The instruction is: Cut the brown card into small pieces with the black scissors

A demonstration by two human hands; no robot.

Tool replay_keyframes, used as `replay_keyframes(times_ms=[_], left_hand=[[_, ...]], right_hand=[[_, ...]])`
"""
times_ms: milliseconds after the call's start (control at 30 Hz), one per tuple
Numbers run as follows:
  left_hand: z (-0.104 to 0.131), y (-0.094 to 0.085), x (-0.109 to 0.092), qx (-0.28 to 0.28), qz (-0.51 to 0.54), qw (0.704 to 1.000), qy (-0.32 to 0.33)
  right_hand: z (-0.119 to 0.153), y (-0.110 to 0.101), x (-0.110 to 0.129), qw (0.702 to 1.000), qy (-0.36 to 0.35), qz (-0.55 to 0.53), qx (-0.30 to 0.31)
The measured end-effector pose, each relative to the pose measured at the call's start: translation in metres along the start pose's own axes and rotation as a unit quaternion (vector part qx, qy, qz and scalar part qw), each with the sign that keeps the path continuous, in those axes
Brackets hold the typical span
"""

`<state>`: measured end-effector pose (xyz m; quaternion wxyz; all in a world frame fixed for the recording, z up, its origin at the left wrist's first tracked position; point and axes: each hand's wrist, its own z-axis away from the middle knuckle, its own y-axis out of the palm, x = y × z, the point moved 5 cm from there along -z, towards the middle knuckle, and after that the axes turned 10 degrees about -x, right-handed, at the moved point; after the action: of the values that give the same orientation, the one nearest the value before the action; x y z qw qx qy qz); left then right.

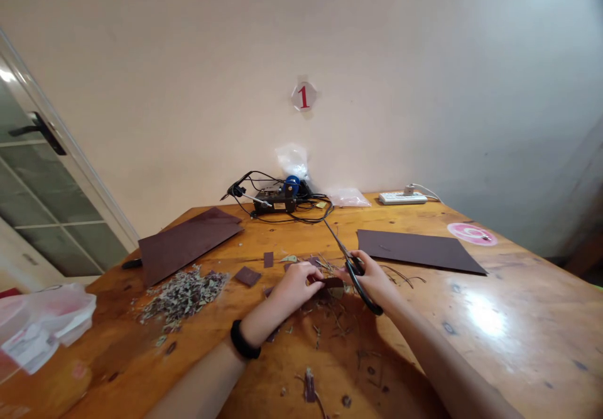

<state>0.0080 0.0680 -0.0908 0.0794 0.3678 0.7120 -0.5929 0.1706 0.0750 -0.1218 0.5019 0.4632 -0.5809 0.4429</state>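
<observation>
In the middle of the wooden table, my left hand (303,286) pinches a small strip of dark brown card (333,283). My right hand (369,279) is closed round the black handles of a pair of scissors (347,254), whose blades point up and away to the left. Its fingertips are close to the right end of the strip. Small cut brown pieces (247,276) lie left of my left hand. Bits of dried stem and leaf (336,321) are scattered under and in front of both hands.
A heap of dried leaves (186,296) lies at left, beside large brown sheets (188,243). Another brown sheet (419,251) lies at right. At the back are a black device with cables (276,201) and a white power strip (402,198). A plastic bag (47,325) sits at the left edge.
</observation>
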Motion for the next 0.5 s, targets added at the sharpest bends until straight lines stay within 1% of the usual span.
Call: replay_keyframes(times_ms=[233,500], left_hand=[[-0.001,0.004,0.007,0.005,-0.007,1.000,0.002],[-0.002,0.008,0.013,0.020,-0.021,1.000,-0.010]], right_hand=[[-0.002,0.000,-0.007,0.999,-0.031,0.040,-0.005],[-0.003,-0.002,-0.006,0.998,-0.026,0.050,-0.005]])
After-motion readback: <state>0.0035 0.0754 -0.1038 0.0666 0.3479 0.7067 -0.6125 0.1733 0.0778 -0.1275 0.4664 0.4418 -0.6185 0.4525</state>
